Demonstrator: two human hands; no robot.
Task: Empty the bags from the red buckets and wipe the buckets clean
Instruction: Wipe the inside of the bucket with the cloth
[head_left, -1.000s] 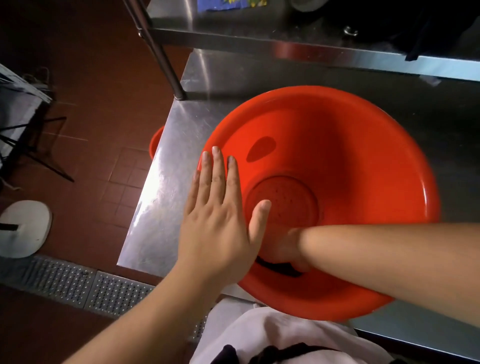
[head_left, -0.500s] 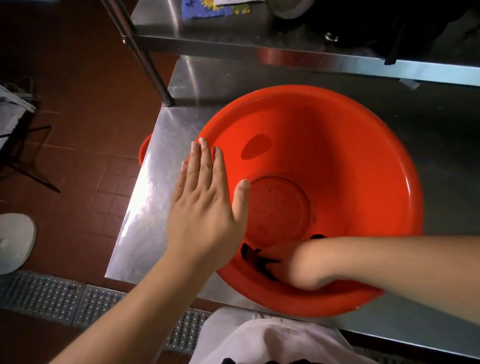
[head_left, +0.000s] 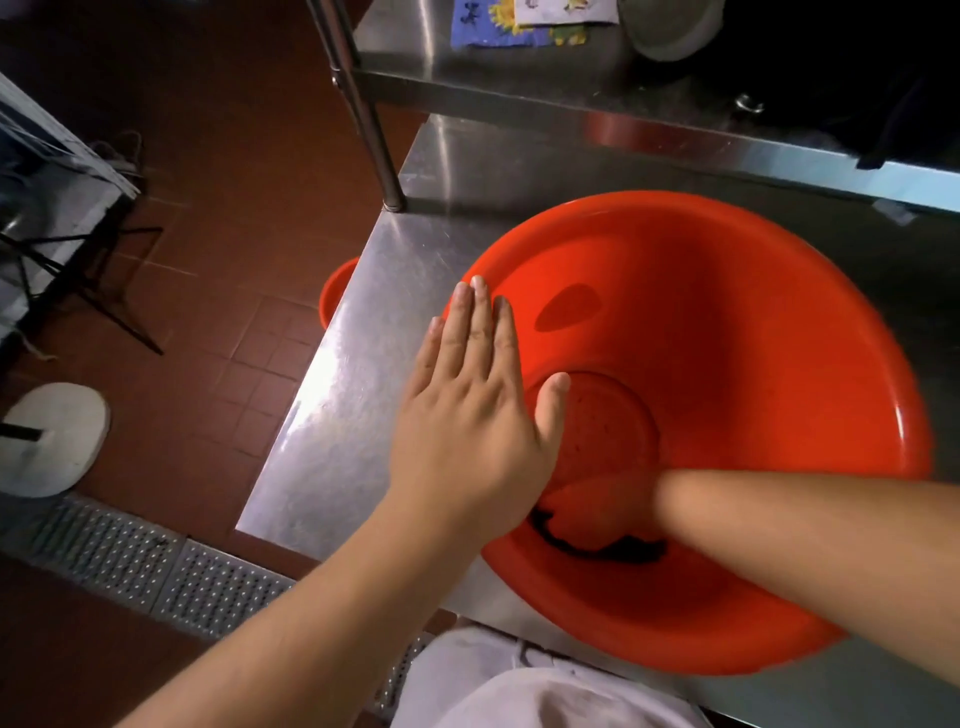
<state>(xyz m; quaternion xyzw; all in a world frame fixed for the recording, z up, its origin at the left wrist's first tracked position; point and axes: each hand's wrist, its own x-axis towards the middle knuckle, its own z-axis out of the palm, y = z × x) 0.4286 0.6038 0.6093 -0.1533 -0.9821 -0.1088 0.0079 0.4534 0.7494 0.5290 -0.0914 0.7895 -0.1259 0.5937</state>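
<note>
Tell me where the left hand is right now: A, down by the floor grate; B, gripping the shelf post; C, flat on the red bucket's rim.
C: the left hand lies with straight fingers over the near-left rim of the red bucket.

A steel worktop (head_left: 363, 395) carries a red bucket (head_left: 727, 374), which stands right of the left hand (head_left: 467, 431) and under its fingers at the rim. A shelf post (head_left: 374, 140) stands on the worktop's corner beyond that hand. The upper shelf (head_left: 519, 78) holds a printed cloth (head_left: 519, 23) and a pale bowl (head_left: 670, 26). On the tiled floor (head_left: 208, 208), left of the hand, sits a second red bucket (head_left: 335, 291).
</note>
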